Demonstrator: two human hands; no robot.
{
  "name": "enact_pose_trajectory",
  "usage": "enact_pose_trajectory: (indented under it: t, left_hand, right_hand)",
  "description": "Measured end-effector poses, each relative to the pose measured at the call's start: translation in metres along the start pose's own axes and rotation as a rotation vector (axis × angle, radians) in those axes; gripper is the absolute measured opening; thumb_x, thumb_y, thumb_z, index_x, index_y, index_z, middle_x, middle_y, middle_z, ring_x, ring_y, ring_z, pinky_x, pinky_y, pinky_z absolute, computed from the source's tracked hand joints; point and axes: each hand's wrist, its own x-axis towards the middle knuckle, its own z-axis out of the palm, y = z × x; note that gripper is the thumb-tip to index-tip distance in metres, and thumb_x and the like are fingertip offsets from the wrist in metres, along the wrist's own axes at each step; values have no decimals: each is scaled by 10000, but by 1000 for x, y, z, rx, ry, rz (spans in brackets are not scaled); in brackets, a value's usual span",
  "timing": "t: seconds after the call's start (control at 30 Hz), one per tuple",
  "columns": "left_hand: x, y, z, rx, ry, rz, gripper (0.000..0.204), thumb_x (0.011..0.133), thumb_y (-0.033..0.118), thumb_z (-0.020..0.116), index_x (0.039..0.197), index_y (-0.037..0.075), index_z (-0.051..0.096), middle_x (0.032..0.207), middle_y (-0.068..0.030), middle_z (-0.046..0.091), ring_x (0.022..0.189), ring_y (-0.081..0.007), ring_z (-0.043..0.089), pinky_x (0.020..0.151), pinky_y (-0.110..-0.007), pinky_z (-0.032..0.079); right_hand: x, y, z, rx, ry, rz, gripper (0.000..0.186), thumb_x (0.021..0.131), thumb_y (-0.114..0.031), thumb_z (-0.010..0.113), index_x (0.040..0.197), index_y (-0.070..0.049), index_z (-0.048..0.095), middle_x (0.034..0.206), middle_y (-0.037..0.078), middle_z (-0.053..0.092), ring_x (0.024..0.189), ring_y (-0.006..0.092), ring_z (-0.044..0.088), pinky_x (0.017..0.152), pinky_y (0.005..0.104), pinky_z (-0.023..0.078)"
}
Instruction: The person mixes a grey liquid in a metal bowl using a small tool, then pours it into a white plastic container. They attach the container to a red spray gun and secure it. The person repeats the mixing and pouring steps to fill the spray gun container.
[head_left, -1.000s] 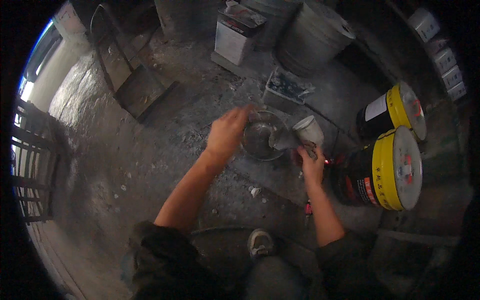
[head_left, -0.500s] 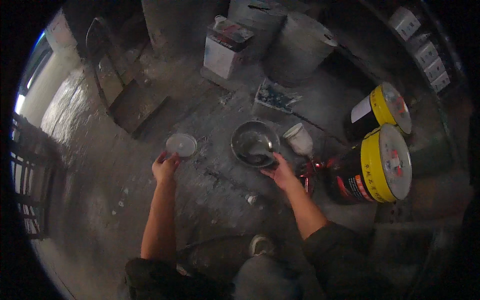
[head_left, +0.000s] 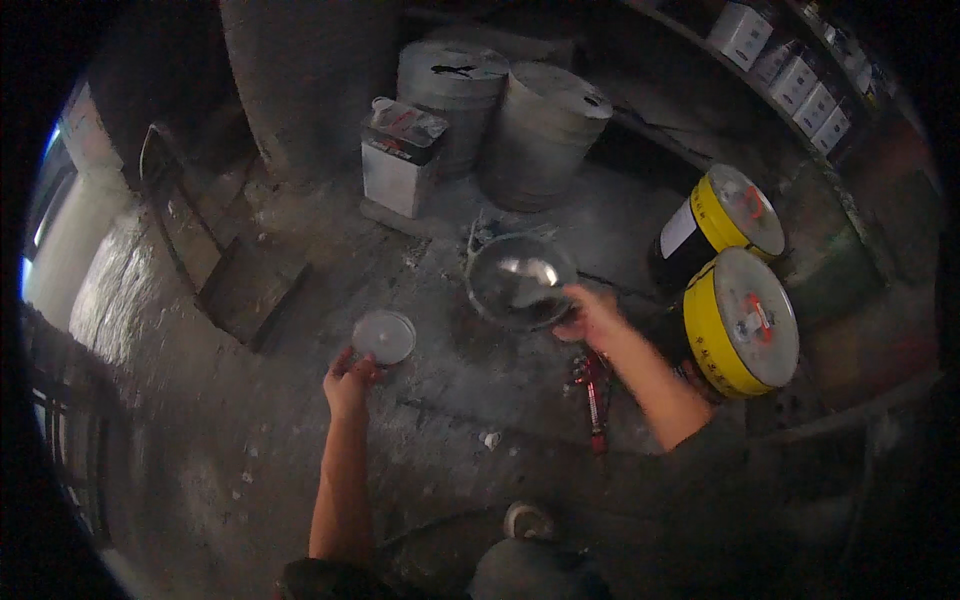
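My left hand point(head_left: 352, 380) is closed on the edge of a small round whitish lid point(head_left: 385, 338), which looks like a plastic one. To its right, my right hand point(head_left: 597, 318) grips the rim of a round dark bowl point(head_left: 500, 290). Light gleams off the inside of the bowl; what it holds, if anything, I cannot make out. Just below my right hand, a red tool-like object point(head_left: 597, 405) lies on the floor, its exact kind unclear.
Two dark drums with yellow bands point(head_left: 707, 338) stand at the right. Farther back are two large grey drums point(head_left: 545, 140) and a white rectangular can point(head_left: 392, 178). At the left rests a long-handled dustpan point(head_left: 250, 285). White boxes point(head_left: 790, 85) line a shelf.
My right hand has raised the bowl; it now covers where the tray and white cup were seen. The view has shifted, and the lid stays in my left hand.
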Motion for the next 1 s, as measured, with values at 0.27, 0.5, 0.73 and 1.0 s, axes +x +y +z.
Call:
enact_pose_trajectory:
  t: [0.27,0.5,0.73,1.0]
  left_hand:
    - [6,-12,12,190,-197,-74,626,813,0,665,1394,-62,439,985,-115,641,834,-216,641,732,-339,537]
    - [-23,-1,8,213,-128,-161,592,773,26,736,1316,-55,513,879,-85,641,740,-185,632,635,-316,518]
    - [-36,19,-6,253,-36,-142,610,782,33,726,1343,-36,497,899,-102,641,756,-197,636,658,-324,525]
    - [-37,12,9,241,-12,-225,633,772,60,746,1344,-18,486,928,-125,655,803,-215,655,702,-341,545]
  right_hand:
    - [24,-235,-57,-198,114,-303,501,857,-225,669,1202,97,500,1163,289,594,762,417,696,578,416,639]
    - [114,-371,-73,-300,432,-479,572,830,-256,691,1219,108,484,1199,278,563,700,435,682,551,447,622]
    - [186,-409,-26,-715,788,-610,529,874,-304,644,1251,55,546,1069,236,657,670,350,700,556,377,596]
    - [203,-397,-6,-1289,1008,-816,668,925,-435,568,1434,-33,410,1139,229,662,958,413,669,863,471,534]
